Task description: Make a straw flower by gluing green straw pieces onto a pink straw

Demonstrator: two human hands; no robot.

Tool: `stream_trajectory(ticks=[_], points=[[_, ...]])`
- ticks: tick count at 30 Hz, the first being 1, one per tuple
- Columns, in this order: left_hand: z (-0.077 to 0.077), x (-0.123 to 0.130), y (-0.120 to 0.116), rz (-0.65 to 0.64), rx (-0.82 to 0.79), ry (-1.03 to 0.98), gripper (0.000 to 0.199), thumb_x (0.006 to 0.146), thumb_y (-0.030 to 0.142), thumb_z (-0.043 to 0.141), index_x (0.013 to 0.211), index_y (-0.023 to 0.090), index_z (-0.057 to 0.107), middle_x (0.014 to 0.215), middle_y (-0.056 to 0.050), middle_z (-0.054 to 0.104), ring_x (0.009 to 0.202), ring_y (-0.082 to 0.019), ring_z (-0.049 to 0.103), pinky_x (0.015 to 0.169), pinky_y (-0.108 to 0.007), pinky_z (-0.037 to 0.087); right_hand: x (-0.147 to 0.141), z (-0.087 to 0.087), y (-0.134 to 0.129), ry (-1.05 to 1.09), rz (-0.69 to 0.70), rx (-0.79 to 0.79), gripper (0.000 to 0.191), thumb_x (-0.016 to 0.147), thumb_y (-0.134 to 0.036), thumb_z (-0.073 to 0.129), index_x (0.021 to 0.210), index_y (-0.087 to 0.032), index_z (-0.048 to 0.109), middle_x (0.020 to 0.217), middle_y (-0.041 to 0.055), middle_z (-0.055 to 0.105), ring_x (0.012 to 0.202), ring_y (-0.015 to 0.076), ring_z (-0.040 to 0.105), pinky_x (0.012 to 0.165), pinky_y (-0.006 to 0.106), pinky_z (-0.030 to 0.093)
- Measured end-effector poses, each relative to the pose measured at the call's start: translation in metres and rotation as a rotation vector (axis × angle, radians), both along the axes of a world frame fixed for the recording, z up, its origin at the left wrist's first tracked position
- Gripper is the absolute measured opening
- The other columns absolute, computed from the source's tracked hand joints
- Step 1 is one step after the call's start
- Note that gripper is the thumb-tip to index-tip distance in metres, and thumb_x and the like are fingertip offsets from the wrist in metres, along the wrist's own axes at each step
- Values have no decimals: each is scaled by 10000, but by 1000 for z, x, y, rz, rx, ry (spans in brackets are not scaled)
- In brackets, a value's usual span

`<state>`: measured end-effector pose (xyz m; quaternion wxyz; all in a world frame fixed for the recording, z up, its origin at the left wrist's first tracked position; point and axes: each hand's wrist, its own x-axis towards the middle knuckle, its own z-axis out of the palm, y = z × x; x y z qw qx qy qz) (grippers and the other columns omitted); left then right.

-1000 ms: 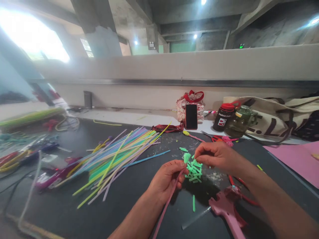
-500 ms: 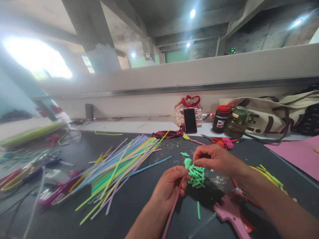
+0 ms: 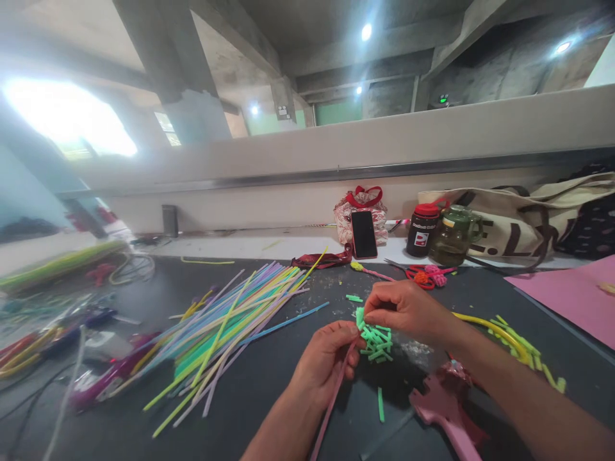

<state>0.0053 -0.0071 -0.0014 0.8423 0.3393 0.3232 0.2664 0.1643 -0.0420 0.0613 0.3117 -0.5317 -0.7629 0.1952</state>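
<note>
My left hand [image 3: 330, 355] is closed on a long pink stem [image 3: 331, 406], which runs down toward the bottom edge. At the stem's upper end, between the fingertips, a small bunch of green pieces [image 3: 360, 315] stands up. My right hand [image 3: 396, 308] is pinched against the right side of that bunch; whatever its fingertips hold is too small to make out. Short green pieces [image 3: 377, 346] lie in a pile just below and behind the hands. One loose green piece [image 3: 381, 404] rests nearer to me, left of a pink glue gun [image 3: 444, 406].
Many pastel stems [image 3: 235, 320] are spread at left. Farther back are a phone [image 3: 364, 234], a black bottle [image 3: 423, 229], a green jug [image 3: 450, 235] and scissors [image 3: 417, 275]. Yellow-green pieces [image 3: 533, 352] and pink sheets [image 3: 571, 288] lie at right.
My right hand has moved slightly left, in against the green bunch. My left hand keeps its grip on the pink stem. The view has shifted a little.
</note>
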Motion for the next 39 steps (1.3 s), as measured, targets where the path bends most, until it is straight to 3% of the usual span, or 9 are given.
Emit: stream_trajectory(ticks=[19,39], points=[[0,1,-1,37,82,28,125,612,203,624,629,117,535,510,17,565,281,-15,380,259,-123,247,1,-5,2,-126,-50,86,109,726,-215,545,651,-172,610,612,-22,567,561,90,498,526,203,331],[3,2,-2,155,178,79,215,538,249,685,610,116,534,494,14,573,274,-25,389,256,-133,240,-7,-13,3,-112,-150,153,99,721,-217,539,656,-181,604,617,-15,594,569,106,516,520,214,337]])
